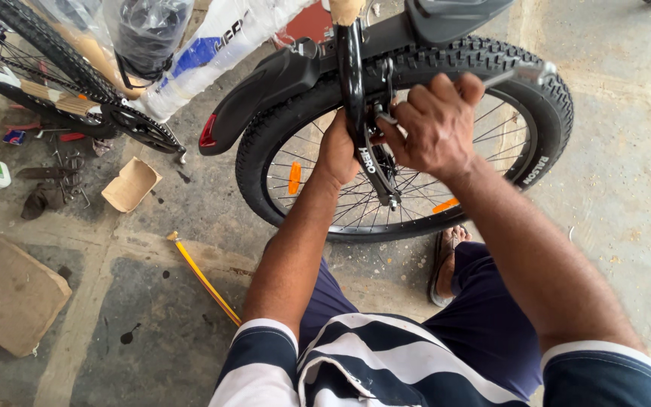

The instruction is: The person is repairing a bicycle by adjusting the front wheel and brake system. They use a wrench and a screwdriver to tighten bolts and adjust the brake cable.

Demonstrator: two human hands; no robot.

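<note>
- Gripping with both hands at the brake area of a black bicycle: the left hand (338, 151) is closed around the fork leg (353, 83) from behind, and the right hand (435, 124) is closed on a slim metal tool (518, 74), probably a spanner, whose other end is hidden under the fingers near the brake caliper (383, 113).
- The front wheel (408, 139) stands upright on the concrete floor (612, 196), just ahead of the person's knees, with the black mudguard (265, 87) jutting out to the left.
- Risk: if the tool slips off its fastener, the right knuckles could drive into the spokes (318, 177) or the knobbly tyre.
- Risk: the bicycle seems steadied only by the left hand; a hard pull could turn the wheel or tip the frame.
- Risk: the sandalled foot (444, 260) sits right beside the tyre and could be pinched if the wheel rolls.
- Loose tools (58, 177), a small cardboard box (131, 184) and a yellow rod (205, 280) lie on the floor to the left, a trip hazard.
</note>
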